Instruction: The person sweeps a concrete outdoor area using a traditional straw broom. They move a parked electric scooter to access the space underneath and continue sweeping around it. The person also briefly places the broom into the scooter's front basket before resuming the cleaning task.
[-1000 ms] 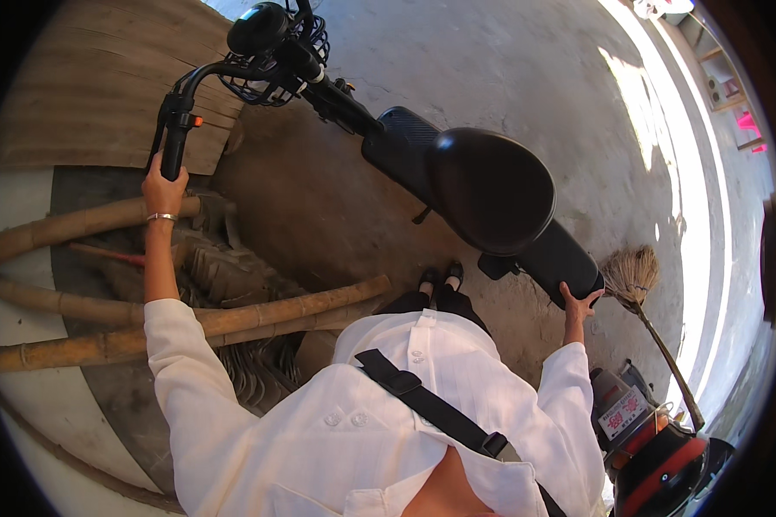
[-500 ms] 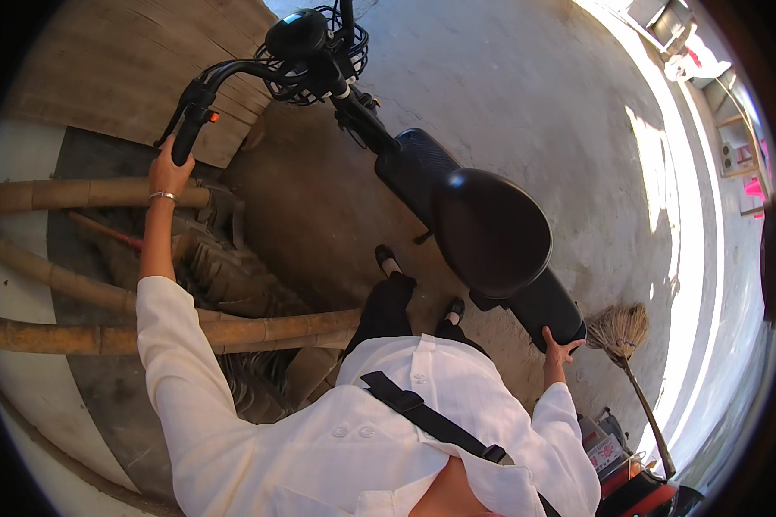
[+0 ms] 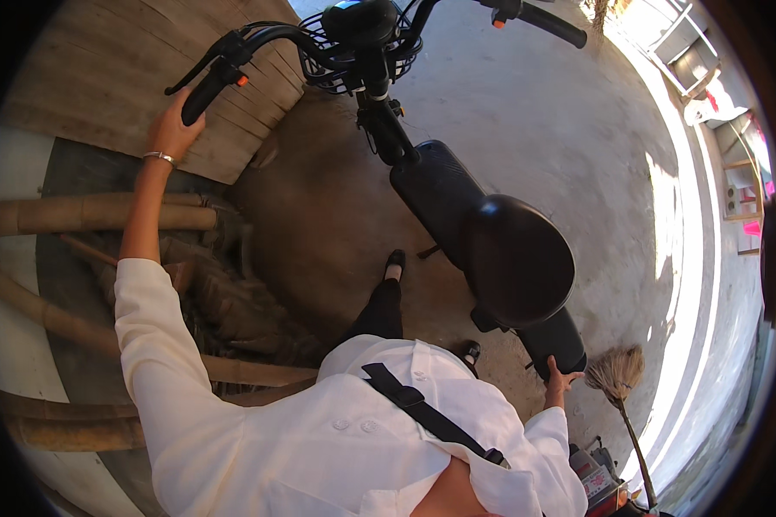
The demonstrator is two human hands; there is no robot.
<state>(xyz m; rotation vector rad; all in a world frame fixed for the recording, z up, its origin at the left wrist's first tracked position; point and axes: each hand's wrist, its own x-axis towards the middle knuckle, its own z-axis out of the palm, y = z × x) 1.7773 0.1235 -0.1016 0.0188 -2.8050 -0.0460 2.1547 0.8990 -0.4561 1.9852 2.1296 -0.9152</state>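
Well, left hand wraps the handlebar grip; right hand clutches the scooter tail beside a broom

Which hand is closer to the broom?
The right hand. It rests on the back end of the black scooter, just beside the broom. The left hand is far off at the front, on the handlebar grip.

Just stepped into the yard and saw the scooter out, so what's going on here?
A person in a white shirt stands beside a black scooter. The left hand holds the left handlebar grip; the right hand is on the scooter's rear end. A broom stands just right of that hand, and bamboo poles lie on the left.
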